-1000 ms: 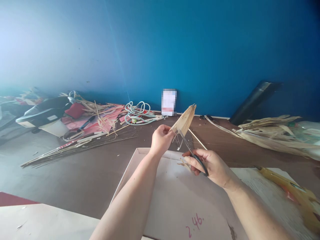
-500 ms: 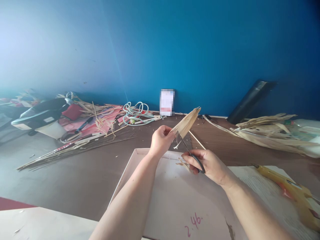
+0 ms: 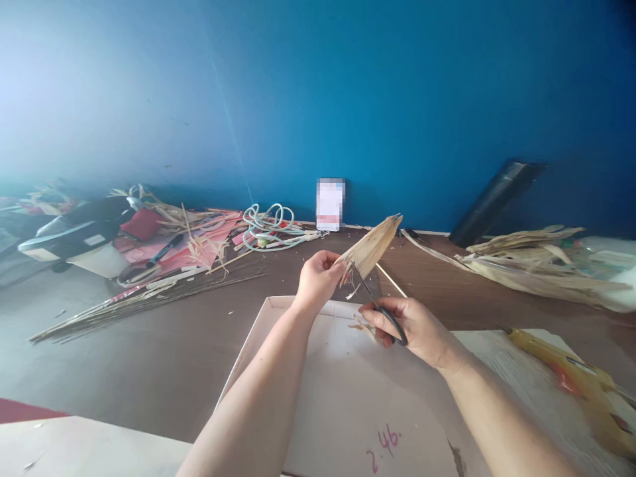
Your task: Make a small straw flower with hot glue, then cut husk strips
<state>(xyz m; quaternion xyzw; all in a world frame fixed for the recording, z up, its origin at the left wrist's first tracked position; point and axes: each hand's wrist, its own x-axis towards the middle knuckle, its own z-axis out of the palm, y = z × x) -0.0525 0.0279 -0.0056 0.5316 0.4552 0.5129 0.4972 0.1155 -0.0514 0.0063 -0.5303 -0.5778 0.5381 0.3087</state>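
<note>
Between the thumb and fingers of my left hand [image 3: 320,278] is the lower end of a dried corn husk [image 3: 373,245], its tip slanting up to the right. My right hand [image 3: 405,324] is closed around the black handles of a pair of scissors [image 3: 392,322]. The scissor blades reach up-left to the husk's lower edge, close to my left fingers. A thin shred dangles below the husk there. Both hands are above the far edge of a shallow white box lid [image 3: 322,397], where small husk scraps [image 3: 364,326] show beside my right hand.
A phone [image 3: 330,204] leans on the blue wall. At left lie a pale blue cable [image 3: 271,225], pink sheets [image 3: 211,248] and thin sticks [image 3: 149,295]. More husks [image 3: 527,265] and a black tube [image 3: 497,199] are at right. A yellow glue gun [image 3: 571,377] rests on papers.
The husk's tip has shifted slightly to the right. Both hands keep nearly the same place, with the scissors still at the husk's lower edge.
</note>
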